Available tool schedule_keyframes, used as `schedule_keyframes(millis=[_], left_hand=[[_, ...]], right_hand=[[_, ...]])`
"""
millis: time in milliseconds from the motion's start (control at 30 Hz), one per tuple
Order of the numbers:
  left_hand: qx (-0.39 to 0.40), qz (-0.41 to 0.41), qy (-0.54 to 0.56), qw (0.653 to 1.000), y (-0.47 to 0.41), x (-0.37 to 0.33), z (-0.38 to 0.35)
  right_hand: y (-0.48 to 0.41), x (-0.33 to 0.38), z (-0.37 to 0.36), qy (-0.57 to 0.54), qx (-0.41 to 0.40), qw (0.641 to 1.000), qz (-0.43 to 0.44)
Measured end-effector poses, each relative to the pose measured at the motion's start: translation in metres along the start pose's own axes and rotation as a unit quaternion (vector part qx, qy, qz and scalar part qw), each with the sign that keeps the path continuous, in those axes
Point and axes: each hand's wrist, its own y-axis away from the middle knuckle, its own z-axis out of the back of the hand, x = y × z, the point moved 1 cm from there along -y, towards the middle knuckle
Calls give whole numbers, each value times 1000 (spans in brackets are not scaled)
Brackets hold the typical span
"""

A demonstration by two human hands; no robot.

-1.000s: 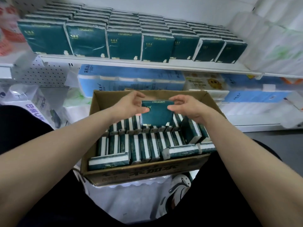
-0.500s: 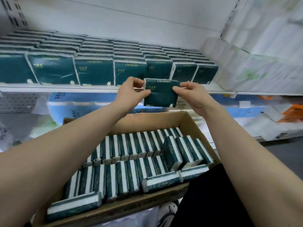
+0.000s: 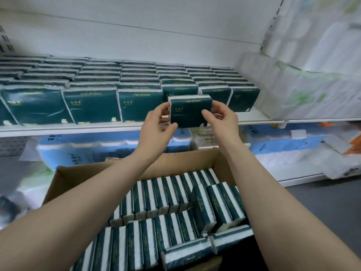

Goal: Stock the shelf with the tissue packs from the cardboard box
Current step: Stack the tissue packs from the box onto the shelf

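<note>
A dark green tissue pack (image 3: 188,111) is held upright between both hands at the front edge of the white shelf (image 3: 78,128). My left hand (image 3: 156,127) pinches its left side, and my right hand (image 3: 222,118) pinches its right side. The pack stands in front of a row of matching green packs (image 3: 91,105) that fill the shelf in several rows. Below my arms sits the open cardboard box (image 3: 172,163), packed with several more green and white tissue packs (image 3: 175,208) standing on edge.
White wrapped paper rolls (image 3: 312,75) are stacked to the right of the shelf. Blue tissue bundles (image 3: 84,151) lie on the lower shelf behind the box. Grey floor (image 3: 328,208) shows at the right.
Both hands have lifted the pack out of the box and carried it up and forward to the shelf's front edge. The view has tilted upward.
</note>
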Motion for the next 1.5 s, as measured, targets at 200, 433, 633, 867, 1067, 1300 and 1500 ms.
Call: schedule_keyframes(millis=[200, 433, 633, 867, 1067, 1300, 1500], left_hand=[[0, -4, -13, 1000, -8, 11, 2], [4, -16, -12, 1000, -5, 21, 1], [27, -21, -41, 999, -4, 27, -2], [47, 6, -30, 998, -7, 30, -1], [48, 0, -24, 999, -4, 30, 2], [54, -17, -34, 998, 12, 28, 20], [62, 4, -55, 997, 50, 32, 53]], right_hand=[[-9, -6, -16, 24, 24, 999, 16], [-1, -7, -25, 26, 23, 999, 12], [5, -15, -34, 98, 44, 993, 51], [5, -20, -38, 123, 84, 987, 54], [7, -18, -36, 124, 96, 987, 46], [25, -11, -36, 122, 99, 986, 50], [63, -16, -48, 151, 155, 974, 64]])
